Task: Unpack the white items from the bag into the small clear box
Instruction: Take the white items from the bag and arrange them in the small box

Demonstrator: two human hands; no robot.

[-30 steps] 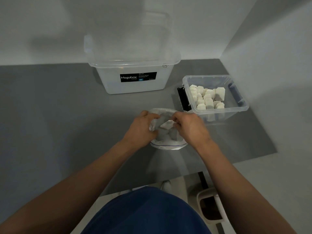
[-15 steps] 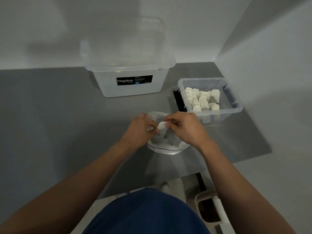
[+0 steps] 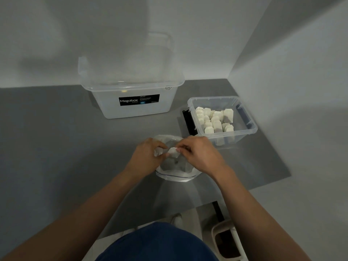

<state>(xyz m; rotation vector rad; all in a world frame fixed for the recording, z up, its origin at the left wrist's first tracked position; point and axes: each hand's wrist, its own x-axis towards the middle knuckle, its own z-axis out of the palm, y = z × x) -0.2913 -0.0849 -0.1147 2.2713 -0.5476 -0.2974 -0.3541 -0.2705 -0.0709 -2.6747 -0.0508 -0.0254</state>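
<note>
Both hands meet over the mouth of the clear plastic bag [image 3: 175, 175], which stands on the grey bench [image 3: 56, 147] directly beneath them. The left hand [image 3: 145, 158] grips the bag's rim, fingers curled on the plastic. The right hand [image 3: 199, 155] pinches a small white packet [image 3: 172, 151] between thumb and fingertips, just at the bag's opening. Beyond the right hand sits the small clear box [image 3: 251, 127], holding a cluster of white packets [image 3: 214, 119]. Farther ahead of the left hand stands a Megabox tub [image 3: 131, 108].

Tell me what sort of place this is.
Likely a plain indoor workstation, perhaps set up for sorting: a grey table against bare white walls, carrying a large box, a small box and a bag.
</note>
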